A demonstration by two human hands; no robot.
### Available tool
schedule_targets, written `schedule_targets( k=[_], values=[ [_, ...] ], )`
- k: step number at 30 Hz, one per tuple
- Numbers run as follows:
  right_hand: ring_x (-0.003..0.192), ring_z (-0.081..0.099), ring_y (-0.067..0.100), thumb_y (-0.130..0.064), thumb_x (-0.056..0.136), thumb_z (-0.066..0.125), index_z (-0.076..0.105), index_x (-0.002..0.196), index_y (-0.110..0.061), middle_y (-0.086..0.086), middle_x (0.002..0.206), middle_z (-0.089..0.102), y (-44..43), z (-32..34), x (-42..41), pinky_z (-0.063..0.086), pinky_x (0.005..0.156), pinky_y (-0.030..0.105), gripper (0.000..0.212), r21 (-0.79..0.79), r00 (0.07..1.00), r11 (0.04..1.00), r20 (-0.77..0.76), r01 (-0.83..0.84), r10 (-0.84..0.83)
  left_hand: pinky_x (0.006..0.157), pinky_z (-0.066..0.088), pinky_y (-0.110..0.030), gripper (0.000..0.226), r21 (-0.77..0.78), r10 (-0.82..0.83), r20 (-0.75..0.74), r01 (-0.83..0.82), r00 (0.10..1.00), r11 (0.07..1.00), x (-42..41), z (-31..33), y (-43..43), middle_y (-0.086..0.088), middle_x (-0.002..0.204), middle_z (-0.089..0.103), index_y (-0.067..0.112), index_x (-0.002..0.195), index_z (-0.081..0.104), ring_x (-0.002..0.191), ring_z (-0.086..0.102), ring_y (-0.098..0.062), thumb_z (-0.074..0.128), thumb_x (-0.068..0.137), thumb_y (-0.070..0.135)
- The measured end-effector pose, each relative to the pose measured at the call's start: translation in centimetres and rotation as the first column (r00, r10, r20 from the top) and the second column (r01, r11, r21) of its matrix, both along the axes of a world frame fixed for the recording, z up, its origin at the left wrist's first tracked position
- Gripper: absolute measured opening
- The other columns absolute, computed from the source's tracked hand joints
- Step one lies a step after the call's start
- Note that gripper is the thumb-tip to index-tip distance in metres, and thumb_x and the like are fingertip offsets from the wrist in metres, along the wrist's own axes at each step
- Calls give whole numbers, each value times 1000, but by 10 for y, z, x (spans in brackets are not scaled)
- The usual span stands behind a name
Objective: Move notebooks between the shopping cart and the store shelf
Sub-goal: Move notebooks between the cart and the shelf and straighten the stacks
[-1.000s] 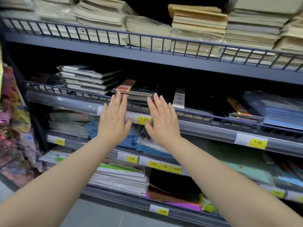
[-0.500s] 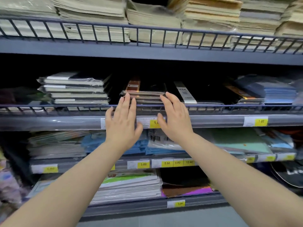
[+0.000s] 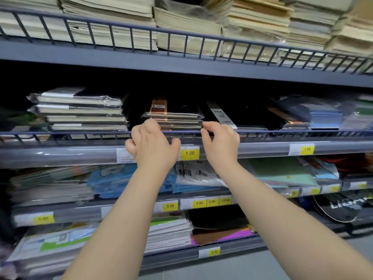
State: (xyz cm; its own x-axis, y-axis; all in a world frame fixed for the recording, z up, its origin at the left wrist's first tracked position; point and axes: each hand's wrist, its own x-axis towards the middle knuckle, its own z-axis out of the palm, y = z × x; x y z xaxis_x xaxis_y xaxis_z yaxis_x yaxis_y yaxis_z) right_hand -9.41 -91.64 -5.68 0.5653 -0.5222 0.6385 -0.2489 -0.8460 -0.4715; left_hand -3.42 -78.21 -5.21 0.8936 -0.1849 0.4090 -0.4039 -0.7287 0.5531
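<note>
Left hand [image 3: 151, 145], right hand [image 3: 221, 145], notebooks [image 3: 173, 116], store shelf [image 3: 60, 156]

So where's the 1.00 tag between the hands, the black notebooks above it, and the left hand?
1.00 tag [image 3: 189, 152]: head view, yellow middle.
black notebooks [image 3: 173, 116]: head view, top edge.
left hand [image 3: 150, 146]: head view, back.

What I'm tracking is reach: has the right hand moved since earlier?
Yes. The right hand rose relative to the 1.00 price tag, reaching the notebook stack.

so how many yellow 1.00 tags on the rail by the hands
2: one 1.00 tag between left hand and right hand, another far right on the rail. Hands may hide more.
</note>
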Motion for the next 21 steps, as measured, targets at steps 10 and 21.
schedule_targets(
  k=[10,21],
  values=[
    [117,45,24,-26,97,43,56,128,-26,1,113,63,-19,2,-3,22,100,32,33,-42,985,997,-160,-72,64,94,24,-41,34,-15,8,70,-7,998,1000,-6,1,2,6,94,41,18,102,45,113,40,-21,63,81,38],
    [131,41,22,-29,94,51,30,147,-16,1,143,46,-4,12,-2,31,108,40,58,-49,985,986,-82,-159,154,106,27,-36,58,-309,-15,136,57,991,949,-22,-1,21,-1,132,45,10,139,37,131,35,-23,59,88,25]
  ],
)
